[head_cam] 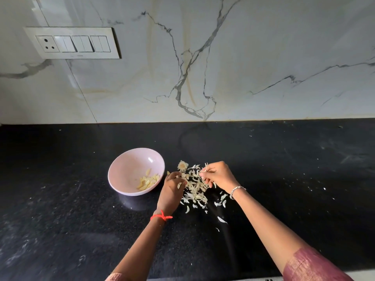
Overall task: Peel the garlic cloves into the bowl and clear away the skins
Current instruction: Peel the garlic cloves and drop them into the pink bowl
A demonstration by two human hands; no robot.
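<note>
One bowl (pixel 129 169), one pile of skins (pixel 195 187), and two hands in shot. The bowl is pale pink and glossy, and sits on the black speckled desk (pixel 60 220) just left of your left hand (pixel 172 189). The peeled cloves (pixel 148 181) are bunched against the bowl's right inner wall. They're pale yellow, smooth and slim, maybe a dozen, but too clumped to count properly.

The skins are papery, off-white and curled, heaped between your hands. Several loose flakes are scattered on the near side of the pile. One dried root base (pixel 182 166) sits at the far edge of the pile, round and frilly.

Your right hand (pixel 218 175) has a strip of skin (pixel 206 168) pinched between thumb and fingertip, with the other fingers curled loosely over the pile. Your left hand's fingers are bent down into the pile's left edge, and I honestly can't tell if they've got hold of anything.

There's one red thread (pixel 161 217) on your left wrist and one beaded bracelet (pixel 236 190) on the right. One switch panel (pixel 73 43) is up on the marble wall.
</note>
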